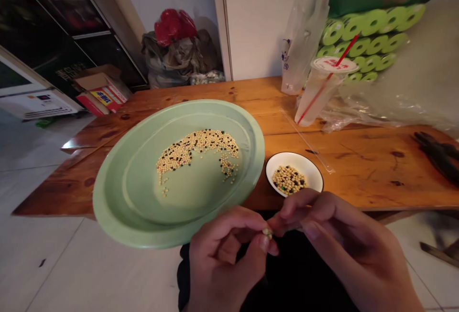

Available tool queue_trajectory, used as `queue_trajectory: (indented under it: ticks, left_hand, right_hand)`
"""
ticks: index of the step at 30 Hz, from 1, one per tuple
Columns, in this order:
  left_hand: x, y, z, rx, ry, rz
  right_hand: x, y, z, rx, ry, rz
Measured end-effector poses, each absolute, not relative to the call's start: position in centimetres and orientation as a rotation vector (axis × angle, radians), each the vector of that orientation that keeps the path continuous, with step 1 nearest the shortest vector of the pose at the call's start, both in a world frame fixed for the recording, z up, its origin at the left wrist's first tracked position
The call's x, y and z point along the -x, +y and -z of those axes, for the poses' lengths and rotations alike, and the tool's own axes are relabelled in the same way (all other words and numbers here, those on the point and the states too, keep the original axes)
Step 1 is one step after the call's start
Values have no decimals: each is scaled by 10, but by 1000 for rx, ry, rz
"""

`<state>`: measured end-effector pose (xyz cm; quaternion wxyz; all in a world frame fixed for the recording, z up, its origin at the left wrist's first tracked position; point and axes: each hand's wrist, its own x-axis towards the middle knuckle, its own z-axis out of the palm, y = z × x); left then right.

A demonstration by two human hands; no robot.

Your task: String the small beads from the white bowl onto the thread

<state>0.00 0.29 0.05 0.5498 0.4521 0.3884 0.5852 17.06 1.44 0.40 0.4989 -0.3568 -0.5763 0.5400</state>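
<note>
My left hand (229, 259) is closed in a pinch on a few small pale-yellow beads (267, 232), held above my lap. Close beside it, my right hand (347, 240) has its fingers drawn together, its fingertips near the beads; what they hold, if anything, cannot be made out. Just beyond my right hand stands a white bowl (314, 174) with a dark rim, containing round yellow and black beads (288, 179). To the left, a large pale-green basin (186, 202) has many similar beads (201, 142) spread in an arc across its floor.
A wooden table (358, 168) carries everything; the basin overhangs its front edge. Behind the bowl are a lidded plastic cup (317, 97) with a red straw, a clear bag (303, 49) and green rolls (373, 23). Black-handled pliers (437, 152) lie far right. A cardboard box (102, 90) sits back left.
</note>
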Motion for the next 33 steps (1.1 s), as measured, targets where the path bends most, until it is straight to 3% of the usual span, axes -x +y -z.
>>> queue_trajectory:
  ticks: [13,24,29,33]
  left_hand:
    - [1,2,1,-1066,902,-1399]
    - [-12,-5,0,-1354,1240,-1568]
    - [-12,-5,5,-1262,1270,-1568]
    - [-9,-4,3,-1298,1280,-1510]
  right_hand:
    - [-152,5,-2,869,-1169,-1206]
    - [-157,12,-8,1014,-1454,-1023]
    - [-176,29,6,1448,-1259,-470]
    - [-188,40,13,1730,-1442,-145]
